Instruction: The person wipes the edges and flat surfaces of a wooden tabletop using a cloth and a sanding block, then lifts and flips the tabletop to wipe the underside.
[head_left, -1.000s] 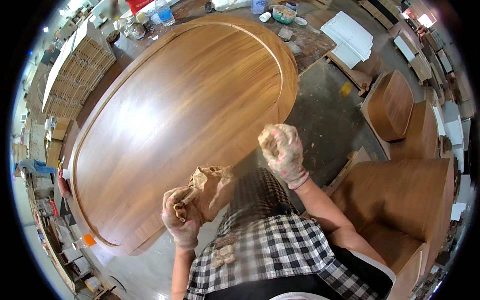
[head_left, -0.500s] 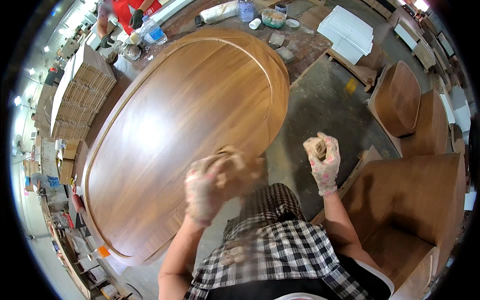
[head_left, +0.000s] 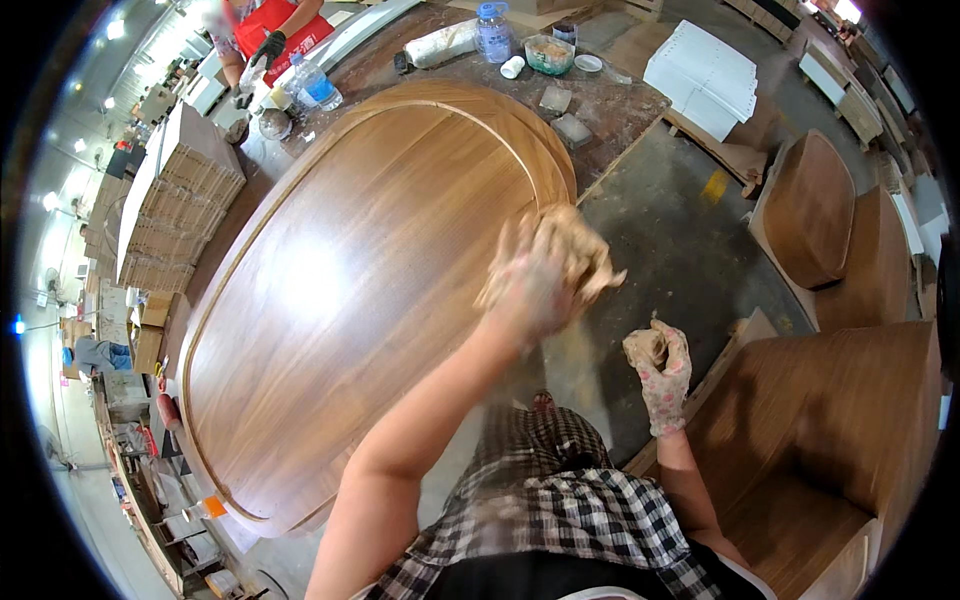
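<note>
Workshop with a dark grey floor (head_left: 650, 255) and bright lamps far off at the upper left, seen from the wearer's head. At the centre, the left hand (head_left: 538, 288), gloved and blurred by motion, has its grip closed over a crumpled tan cloth (head_left: 583, 245); how tightly it squeezes cannot be told. The cloth overlaps the right edge of a large, oval, brown wooden board (head_left: 350, 330), its loose folds poking out past the fingers. To the right, over the floor and apart from the board, the right hand (head_left: 664, 385), in a pale glove with pink spots, curls thumb and fingers around a small tan wad (head_left: 654, 348). The cloth looks light, limp and hard to harm, best gathered in the palm with the fingers laid flat over it; the wad seems soft too, and suits a loose curl. The board looks stiff, heavy and, being glossy, perhaps slippery and easily scratched; two hands under opposite rims would hold it best. Beyond it, a cluttered desk (head_left: 625, 135) carries bottles and a tub (head_left: 549, 56). Brown curved wooden pieces (head_left: 830, 400) stand at the right; a person in a red apron (head_left: 285, 35) is at the upper left.
</note>
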